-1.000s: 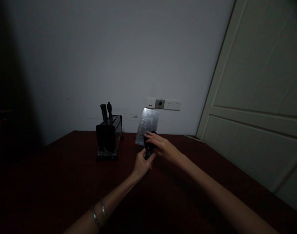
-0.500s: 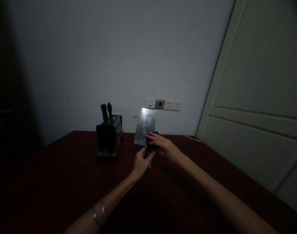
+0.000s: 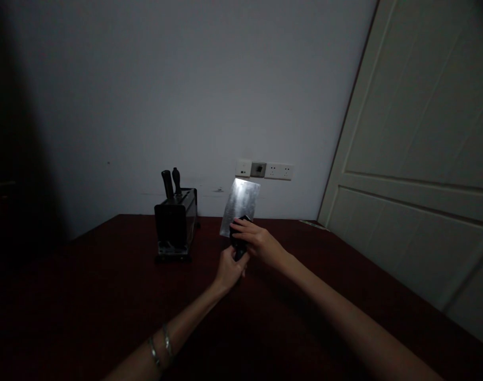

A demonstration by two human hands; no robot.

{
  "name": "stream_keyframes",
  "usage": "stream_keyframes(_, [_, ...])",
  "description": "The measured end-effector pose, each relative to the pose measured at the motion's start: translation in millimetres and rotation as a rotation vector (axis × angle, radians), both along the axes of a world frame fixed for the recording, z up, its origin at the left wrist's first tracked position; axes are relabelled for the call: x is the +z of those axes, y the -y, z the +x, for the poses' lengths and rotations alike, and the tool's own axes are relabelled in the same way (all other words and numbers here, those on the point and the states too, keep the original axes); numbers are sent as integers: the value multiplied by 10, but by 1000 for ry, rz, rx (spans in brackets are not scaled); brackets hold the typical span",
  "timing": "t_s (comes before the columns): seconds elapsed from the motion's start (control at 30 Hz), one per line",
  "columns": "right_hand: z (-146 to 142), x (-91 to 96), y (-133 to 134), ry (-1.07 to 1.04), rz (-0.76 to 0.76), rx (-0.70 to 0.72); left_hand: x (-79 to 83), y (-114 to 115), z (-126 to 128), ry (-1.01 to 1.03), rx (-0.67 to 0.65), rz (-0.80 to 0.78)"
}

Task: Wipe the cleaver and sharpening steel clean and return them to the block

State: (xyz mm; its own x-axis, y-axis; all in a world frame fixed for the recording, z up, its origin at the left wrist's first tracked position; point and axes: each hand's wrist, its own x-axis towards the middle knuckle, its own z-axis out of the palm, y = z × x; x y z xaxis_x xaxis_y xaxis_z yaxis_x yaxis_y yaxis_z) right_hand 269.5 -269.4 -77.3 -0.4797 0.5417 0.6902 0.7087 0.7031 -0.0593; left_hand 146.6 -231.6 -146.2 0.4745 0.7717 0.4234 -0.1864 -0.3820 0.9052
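A cleaver [image 3: 242, 201] is held up above the table, its broad metal blade upward and leaning slightly right. My left hand [image 3: 228, 270] is closed around its black handle. My right hand [image 3: 263, 243] is closed on a small black object, pressed against the lower part of the blade just above the handle. The fingers cover much of that black object [image 3: 235, 234], so its kind is unclear. To the left stands a black knife block [image 3: 171, 226] with two dark handles sticking up from its top.
The dark red table [image 3: 106, 296] reaches back to a pale wall [image 3: 185, 95]. Sockets and switches [image 3: 279, 171] sit on the wall behind the blade. A white panelled door [image 3: 416, 211] stands along the right side.
My right hand and the black object have shifted left and slightly down over the blade's base. The cleaver has tilted a little more to the right. My left hand keeps its grip.
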Motion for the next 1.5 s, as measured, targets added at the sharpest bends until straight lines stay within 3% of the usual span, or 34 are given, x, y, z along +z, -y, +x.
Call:
stream_keyframes(0.27, [125,65,130,178,50,-39,77,11,-23,78,-77,-105])
stream_keyframes(0.47, [147,135,271,234,14,-59,92,24,-28,71,-87,-55])
stream_keyframes(0.8, [60,168,249,296,18,-75,104,33,-34,18,-42,-11])
stream_keyframes(1.0, [282,166,333,364,15,-97,153,-14,-63,64,-79,-62])
stream_keyframes(1.13, [503,-4,378,288,46,-156,209,-34,-88,90,-49,-58])
stream_keyframes(1.27, [721,-288,373,117,98,-249,231,-38,-102,95,-39,-42])
stream_keyframes(1.5, [773,-791,323,164,-71,-451,220,-24,-102,88,-39,-54])
